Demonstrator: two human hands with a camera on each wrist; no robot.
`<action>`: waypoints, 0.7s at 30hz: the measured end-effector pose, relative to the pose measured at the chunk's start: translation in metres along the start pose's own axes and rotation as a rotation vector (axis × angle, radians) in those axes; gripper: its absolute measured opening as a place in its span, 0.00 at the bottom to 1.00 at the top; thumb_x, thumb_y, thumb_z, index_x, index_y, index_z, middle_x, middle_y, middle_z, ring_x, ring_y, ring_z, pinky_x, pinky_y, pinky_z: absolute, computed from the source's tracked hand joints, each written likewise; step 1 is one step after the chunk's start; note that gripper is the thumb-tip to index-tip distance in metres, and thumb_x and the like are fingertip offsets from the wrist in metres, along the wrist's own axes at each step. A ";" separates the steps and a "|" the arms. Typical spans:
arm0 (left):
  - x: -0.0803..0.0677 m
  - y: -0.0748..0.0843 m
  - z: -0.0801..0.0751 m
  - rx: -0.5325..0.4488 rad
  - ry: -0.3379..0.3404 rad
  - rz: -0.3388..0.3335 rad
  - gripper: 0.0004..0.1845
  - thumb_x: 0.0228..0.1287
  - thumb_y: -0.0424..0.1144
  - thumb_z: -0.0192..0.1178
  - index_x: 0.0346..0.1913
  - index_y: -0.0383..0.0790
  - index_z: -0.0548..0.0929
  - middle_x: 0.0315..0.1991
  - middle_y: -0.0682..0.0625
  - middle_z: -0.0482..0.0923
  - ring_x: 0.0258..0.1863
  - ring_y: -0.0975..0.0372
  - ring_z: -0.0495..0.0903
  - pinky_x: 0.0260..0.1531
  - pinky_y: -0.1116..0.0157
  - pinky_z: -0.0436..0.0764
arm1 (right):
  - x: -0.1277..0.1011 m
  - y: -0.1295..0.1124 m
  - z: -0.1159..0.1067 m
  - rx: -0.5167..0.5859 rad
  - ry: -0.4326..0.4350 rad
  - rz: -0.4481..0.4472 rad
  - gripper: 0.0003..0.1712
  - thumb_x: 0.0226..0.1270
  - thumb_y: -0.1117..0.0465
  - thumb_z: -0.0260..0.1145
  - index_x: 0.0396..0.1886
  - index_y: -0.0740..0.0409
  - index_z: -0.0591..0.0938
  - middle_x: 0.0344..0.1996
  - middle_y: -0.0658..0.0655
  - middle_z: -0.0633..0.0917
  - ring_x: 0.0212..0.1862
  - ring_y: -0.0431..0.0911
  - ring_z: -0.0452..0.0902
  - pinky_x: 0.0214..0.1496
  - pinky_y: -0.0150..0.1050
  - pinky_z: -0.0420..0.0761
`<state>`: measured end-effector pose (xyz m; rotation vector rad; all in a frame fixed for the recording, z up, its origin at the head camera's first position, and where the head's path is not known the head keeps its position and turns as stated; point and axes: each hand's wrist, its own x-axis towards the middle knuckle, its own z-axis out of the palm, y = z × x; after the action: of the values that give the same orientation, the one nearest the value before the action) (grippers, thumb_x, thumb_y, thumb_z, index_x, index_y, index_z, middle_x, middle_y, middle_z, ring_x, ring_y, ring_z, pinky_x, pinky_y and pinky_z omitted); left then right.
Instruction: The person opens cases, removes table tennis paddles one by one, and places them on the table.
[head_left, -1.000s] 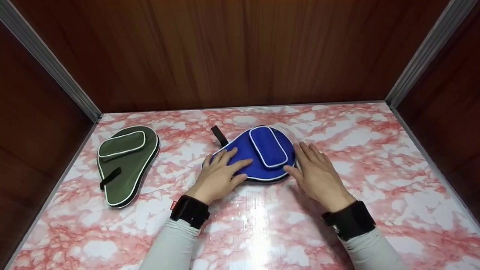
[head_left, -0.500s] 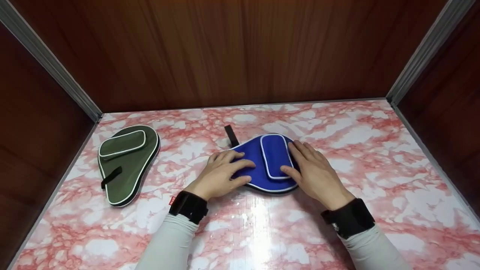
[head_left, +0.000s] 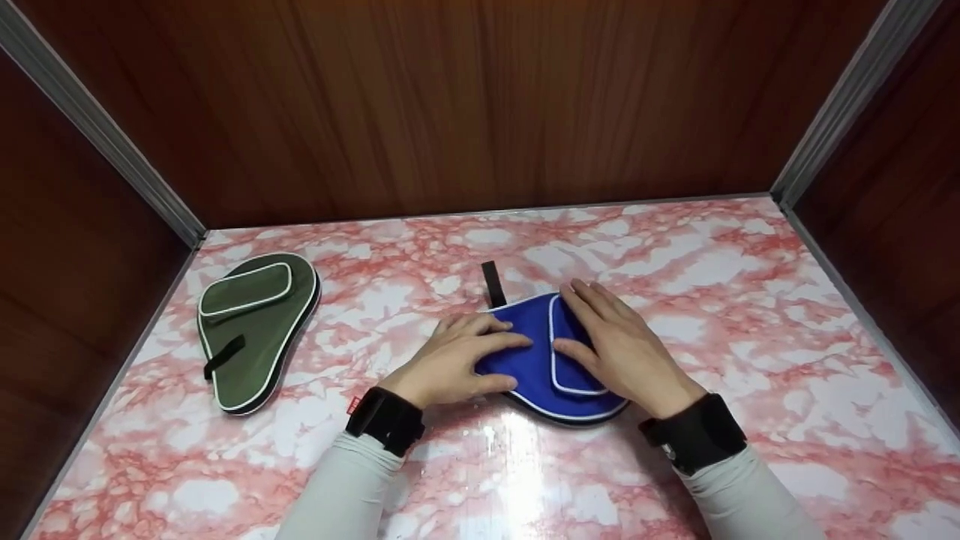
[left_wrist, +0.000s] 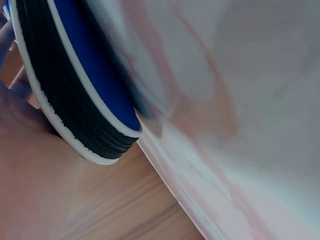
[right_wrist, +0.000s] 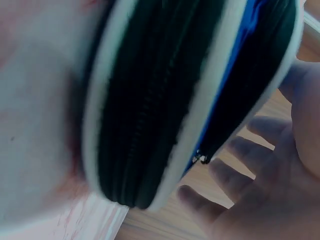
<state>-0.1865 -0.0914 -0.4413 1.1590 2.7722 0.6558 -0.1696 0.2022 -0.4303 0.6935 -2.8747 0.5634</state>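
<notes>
A blue table tennis bat case point(head_left: 538, 375) with white piping lies flat on the table, its pocket point(head_left: 568, 375) facing up. My left hand point(head_left: 450, 364) rests over its narrow end, fingers spread on top and thumb at the near edge. Across the wide end lies my right hand point(head_left: 626, 349), with straight fingers and the thumb on the pocket. A black strap point(head_left: 493, 285) sticks out from the far side. Both wrist views show the dark zipped side, the left one a zip point(left_wrist: 75, 100) near the palm, the right one another stretch of zip point(right_wrist: 150, 110) beside spread fingers.
A green bat case point(head_left: 262, 330) with a pocket and black strap lies at the left of the red-and-white marbled table point(head_left: 187, 495). A brown wood-look panel point(head_left: 480, 112) stands along the back, and similar panels close off both sides.
The blue case has slid toward me and to the right, turning a little. My right hand has gone from its rim to over the pocket; my left hand has shifted slightly right with it.
</notes>
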 end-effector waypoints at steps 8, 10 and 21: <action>0.003 0.003 0.001 0.007 -0.010 0.016 0.33 0.75 0.59 0.70 0.79 0.61 0.79 0.77 0.50 0.74 0.79 0.52 0.69 0.80 0.42 0.58 | 0.000 0.002 0.001 -0.001 -0.035 -0.024 0.44 0.85 0.40 0.64 0.88 0.59 0.66 0.84 0.67 0.66 0.85 0.67 0.57 0.82 0.66 0.60; 0.003 0.003 0.001 0.033 0.002 0.020 0.33 0.75 0.60 0.70 0.79 0.60 0.80 0.79 0.50 0.73 0.81 0.51 0.67 0.80 0.38 0.57 | -0.001 0.003 0.002 -0.007 -0.026 -0.035 0.42 0.84 0.41 0.65 0.87 0.57 0.68 0.82 0.67 0.69 0.83 0.66 0.61 0.81 0.67 0.63; 0.011 0.015 0.003 0.192 0.181 -0.093 0.28 0.76 0.48 0.71 0.75 0.54 0.83 0.79 0.42 0.73 0.81 0.38 0.65 0.77 0.32 0.60 | -0.004 0.003 0.002 -0.148 0.058 0.013 0.35 0.81 0.40 0.69 0.81 0.46 0.79 0.67 0.71 0.77 0.64 0.68 0.75 0.62 0.68 0.77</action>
<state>-0.1835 -0.0729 -0.4367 1.0400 3.0790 0.5195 -0.1676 0.2060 -0.4338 0.6252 -2.8332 0.3615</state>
